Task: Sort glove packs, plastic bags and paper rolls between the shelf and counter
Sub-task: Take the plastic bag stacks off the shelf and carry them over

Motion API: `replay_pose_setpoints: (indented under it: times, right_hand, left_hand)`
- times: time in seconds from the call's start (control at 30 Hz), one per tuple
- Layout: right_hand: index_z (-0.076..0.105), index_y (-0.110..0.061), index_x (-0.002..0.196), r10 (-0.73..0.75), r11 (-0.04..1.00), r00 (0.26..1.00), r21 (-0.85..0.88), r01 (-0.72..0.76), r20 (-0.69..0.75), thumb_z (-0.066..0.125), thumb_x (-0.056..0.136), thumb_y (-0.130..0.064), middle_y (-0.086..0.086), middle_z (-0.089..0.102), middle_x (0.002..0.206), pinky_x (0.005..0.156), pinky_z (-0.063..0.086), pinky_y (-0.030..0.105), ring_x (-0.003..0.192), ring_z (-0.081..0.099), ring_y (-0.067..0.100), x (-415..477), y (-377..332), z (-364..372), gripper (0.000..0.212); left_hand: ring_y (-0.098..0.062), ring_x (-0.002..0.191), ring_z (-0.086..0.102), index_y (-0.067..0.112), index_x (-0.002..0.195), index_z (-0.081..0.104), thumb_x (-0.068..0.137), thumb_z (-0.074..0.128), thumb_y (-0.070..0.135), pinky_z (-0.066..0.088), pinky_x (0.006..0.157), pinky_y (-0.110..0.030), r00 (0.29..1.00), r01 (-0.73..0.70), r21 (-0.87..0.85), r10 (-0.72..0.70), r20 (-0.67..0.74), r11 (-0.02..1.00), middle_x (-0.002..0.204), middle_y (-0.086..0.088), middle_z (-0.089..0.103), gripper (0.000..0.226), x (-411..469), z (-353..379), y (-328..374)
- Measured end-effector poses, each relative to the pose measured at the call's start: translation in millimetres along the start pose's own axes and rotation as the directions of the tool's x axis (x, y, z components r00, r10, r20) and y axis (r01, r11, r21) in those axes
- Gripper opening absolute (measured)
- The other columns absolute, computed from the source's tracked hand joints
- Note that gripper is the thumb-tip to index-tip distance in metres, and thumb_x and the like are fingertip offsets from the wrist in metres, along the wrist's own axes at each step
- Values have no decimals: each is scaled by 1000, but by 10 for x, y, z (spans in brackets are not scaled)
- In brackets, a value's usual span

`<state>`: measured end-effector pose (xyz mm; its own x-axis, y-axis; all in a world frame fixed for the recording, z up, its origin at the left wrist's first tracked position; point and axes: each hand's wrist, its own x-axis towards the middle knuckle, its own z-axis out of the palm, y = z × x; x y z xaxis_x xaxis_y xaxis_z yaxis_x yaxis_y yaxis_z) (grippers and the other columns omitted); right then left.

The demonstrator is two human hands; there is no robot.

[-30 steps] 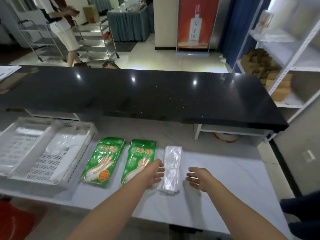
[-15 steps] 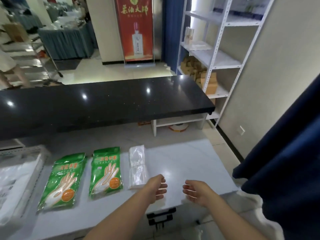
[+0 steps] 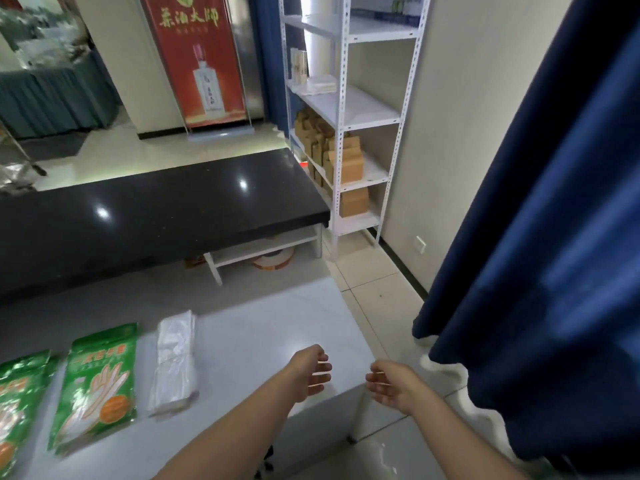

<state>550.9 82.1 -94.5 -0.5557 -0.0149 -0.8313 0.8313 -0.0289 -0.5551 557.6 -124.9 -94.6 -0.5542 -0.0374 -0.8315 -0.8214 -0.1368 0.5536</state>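
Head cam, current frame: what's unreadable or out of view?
- Leftmost glove pack: cut by left edge, head view.
- Second glove pack: print motion-blurred.
- Plastic bag stack: bag count lost to blur.
- White roll on shelf unit: washed out by glare.
- Room's right side: hidden by blue curtain.

White counter is seen at lower left. Three items are laid flat on it in a row: left glove pack, green and cut by the frame edge, second glove pack just beside it, then clear plastic bag pack. Black counter is raised behind, glossy. White shelf unit is set at its right end; cardboard boxes are stacked on the lower tiers, and what looks like a tall white paper roll is stood higher up. A tape roll is left on the floor.
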Motion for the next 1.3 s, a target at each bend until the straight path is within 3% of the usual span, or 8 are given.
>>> replay_pose_setpoints:
  times: [0.27,0.4,0.53,0.8,0.9,0.97,1.17,1.3]
  right_hand:
    - [65,-6,89,-1,1000,998,4,2,-59,58,91,-13,11,70,88,85,54,40,86,68,27,275,-602,-1335,10]
    - [60,-10,90,3,995,997,102,5,-73,56,93,-18,13,70,98,78,53,37,93,68,29,408,-878,-1765,10]
    - [61,-12,87,43,982,997,186,-31,-57,59,90,-20,12,70,98,74,55,35,94,70,29,627,-1098,-2048,9]
    - [60,-11,82,52,989,996,142,-41,-73,59,89,-21,10,74,105,74,56,34,94,72,25,1056,-1689,-2271,12]
    - [65,-7,104,24,996,996,93,-16,-87,57,95,-19,12,73,109,90,55,40,101,70,27,1251,-2056,-2284,17]
    - [65,-6,107,19,998,995,57,-13,-98,56,96,-16,14,72,110,98,52,43,102,68,28,1368,-2313,-2252,17]
    - [67,-6,111,0,992,999,-126,-6,-50,59,94,-18,12,73,109,72,51,34,99,68,26,1906,-3112,-1979,22]
    - [67,-7,106,7,983,1000,-182,-13,-30,59,94,-20,12,73,107,76,54,35,98,69,27,2192,-3541,-1791,19]
  left_hand:
    - [-21,83,71,10,107,61,100,44,17,49,71,-29,989,-143,-94,138,-58,985,96,-7,77,20,437,1607,303]
    - [-24,82,72,8,115,59,101,43,17,56,69,-33,993,-116,-113,115,-17,987,94,-12,77,23,667,2129,426]
    - [-27,79,71,10,108,58,101,42,17,58,67,-34,994,-110,-77,111,11,991,94,-17,76,18,843,2484,649]
    - [-25,92,70,10,114,61,100,44,19,57,80,-37,996,-64,20,63,62,998,107,-9,74,24,1389,2845,1246]
    - [-27,97,70,9,114,61,100,42,19,55,85,-39,994,-87,10,86,69,996,107,-10,74,25,1618,2917,1599]
    - [-27,98,70,10,114,60,100,42,20,56,81,-37,994,-87,-19,88,60,996,106,-9,74,25,1743,2927,1818]
    - [-25,86,69,10,111,62,98,45,19,56,80,-37,996,-81,-90,84,35,993,101,-9,75,23,2146,2785,2437]
    - [-24,84,68,9,111,63,97,47,18,55,81,-38,997,-71,-169,69,-18,983,101,-8,74,24,2401,2667,2778]
